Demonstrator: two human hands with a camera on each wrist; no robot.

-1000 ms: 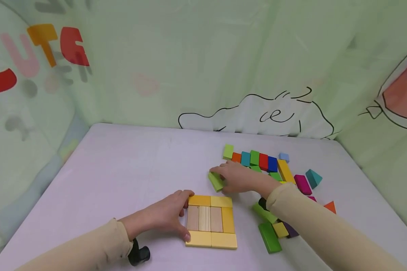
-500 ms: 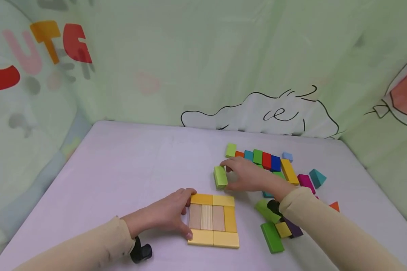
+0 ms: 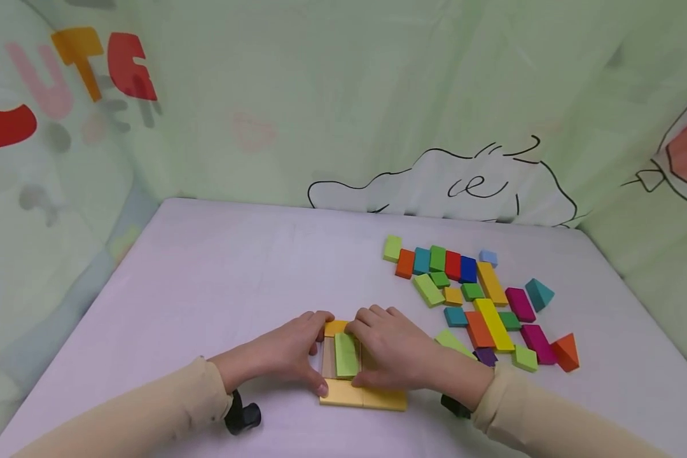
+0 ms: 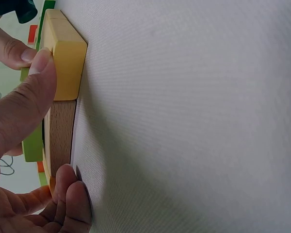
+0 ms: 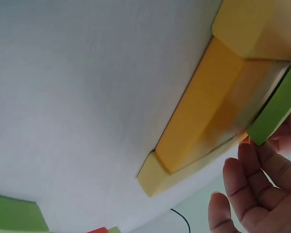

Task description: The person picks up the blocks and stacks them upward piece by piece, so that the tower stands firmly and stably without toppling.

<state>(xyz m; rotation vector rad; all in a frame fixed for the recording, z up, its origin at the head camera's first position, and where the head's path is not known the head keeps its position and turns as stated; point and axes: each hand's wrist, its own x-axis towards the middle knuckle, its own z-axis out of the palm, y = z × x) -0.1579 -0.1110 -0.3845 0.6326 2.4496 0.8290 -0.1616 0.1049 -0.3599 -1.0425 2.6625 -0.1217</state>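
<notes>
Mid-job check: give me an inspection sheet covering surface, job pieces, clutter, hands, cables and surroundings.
Surface: pale tabletop, loose blocks on its right side.
Job pieces: light-green block over the middle of the flat block panel; contact unclear.
Clutter: loose coloured blocks, including triangular ones.
Hands: left hand grips the panel's left side; right hand pinches the light-green block.
Cables: nothing seen.
Surroundings: printed curtain behind the tabletop.

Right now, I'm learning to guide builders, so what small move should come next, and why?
Perhaps ease the green block down flat: the right hand pinches its ends over the wooden pieces, contact with them is unclear, and the left hand grips the square of blocks.
</notes>
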